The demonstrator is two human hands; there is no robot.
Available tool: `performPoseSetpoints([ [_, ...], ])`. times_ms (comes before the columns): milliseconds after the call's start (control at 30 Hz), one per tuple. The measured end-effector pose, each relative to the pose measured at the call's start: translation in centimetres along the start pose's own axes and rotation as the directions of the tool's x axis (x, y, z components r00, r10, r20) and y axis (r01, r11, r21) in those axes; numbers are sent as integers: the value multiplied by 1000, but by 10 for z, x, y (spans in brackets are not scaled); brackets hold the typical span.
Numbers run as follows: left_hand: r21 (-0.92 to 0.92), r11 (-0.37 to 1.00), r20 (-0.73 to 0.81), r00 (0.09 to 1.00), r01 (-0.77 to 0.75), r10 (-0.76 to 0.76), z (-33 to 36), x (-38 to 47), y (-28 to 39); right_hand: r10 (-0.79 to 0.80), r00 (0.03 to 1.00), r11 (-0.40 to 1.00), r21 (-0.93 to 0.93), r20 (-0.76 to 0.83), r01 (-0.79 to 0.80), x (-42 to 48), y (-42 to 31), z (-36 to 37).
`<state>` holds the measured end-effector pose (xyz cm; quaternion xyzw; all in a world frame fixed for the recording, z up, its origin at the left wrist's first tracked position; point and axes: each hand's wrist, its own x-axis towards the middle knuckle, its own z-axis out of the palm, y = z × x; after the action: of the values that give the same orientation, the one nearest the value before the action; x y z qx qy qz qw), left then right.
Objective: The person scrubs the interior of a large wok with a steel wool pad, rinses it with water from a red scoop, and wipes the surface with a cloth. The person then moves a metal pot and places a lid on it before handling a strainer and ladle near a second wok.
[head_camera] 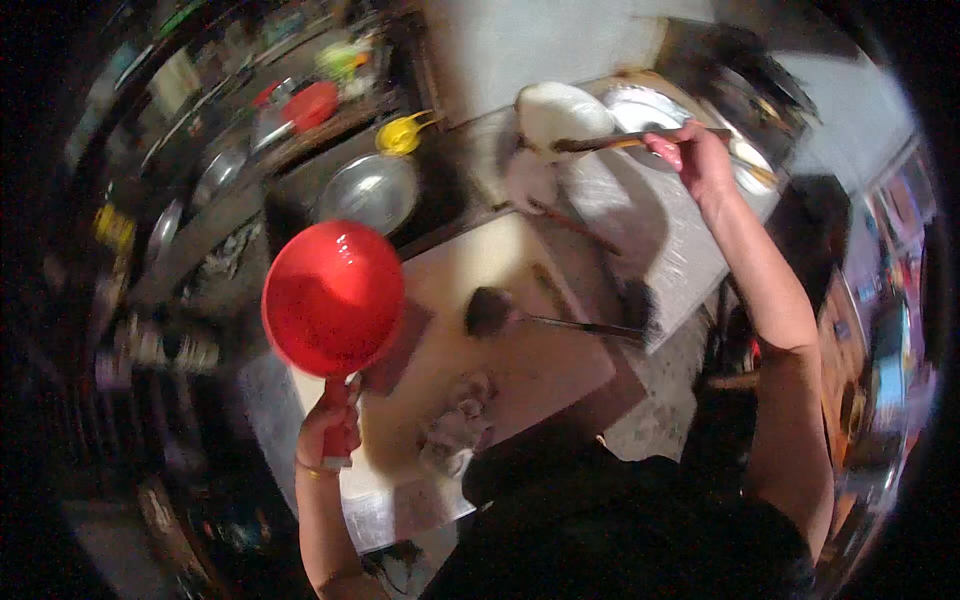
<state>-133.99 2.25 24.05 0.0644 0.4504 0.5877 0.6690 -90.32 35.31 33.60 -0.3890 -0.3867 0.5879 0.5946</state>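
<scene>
At the left, my left hand (330, 427) grips the handle of a red plastic strainer or dipper (335, 298), its round bowl tilted towards me. My right hand (694, 154), raised at the upper right, holds a long thin dark utensil (615, 140) and something pink; the blur hides their exact kind. Below lies a pale board (540, 375) on the work surface. A dark round-headed utensil (489, 311) with a long handle lies across it. Crumpled pale cloth or plastic (459, 424) is near my body.
A metal bowl or pan lid (371, 193) and a yellow strainer (399, 136) lie beyond the red one. A white rounded container (564, 116) and a white bowl (645, 109) stand at the back right, beside a plastic-covered surface (675, 247). Shelves with blurred kitchenware line the left.
</scene>
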Motion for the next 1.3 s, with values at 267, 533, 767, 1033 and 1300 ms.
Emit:
performPoseSetpoints([
  [267, 350, 924, 322, 907, 152, -271, 117, 27, -48, -196, 833, 965, 50, -518, 258, -232, -96, -241],
  [533, 587, 741, 422, 659, 326, -623, 273, 52, -218, -345, 370, 898, -189, -862, 397, -533, -127, -482],
  [767, 760, 615, 325, 697, 210, -639, 382, -11, -438, -386, 28, 921, -383, -922, 72, -848, -144, -635],
  [1033, 804, 411, 324, 263, 430, -909, 478, -93, -613, -381, 290, 237, -396, -878, -887, -1008, -162, -720],
  [1300, 756, 398, 197, 399, 520, -895, 521, -106, -673, 123, 522, 182, -498, -844, -848, -945, -164, -753],
])
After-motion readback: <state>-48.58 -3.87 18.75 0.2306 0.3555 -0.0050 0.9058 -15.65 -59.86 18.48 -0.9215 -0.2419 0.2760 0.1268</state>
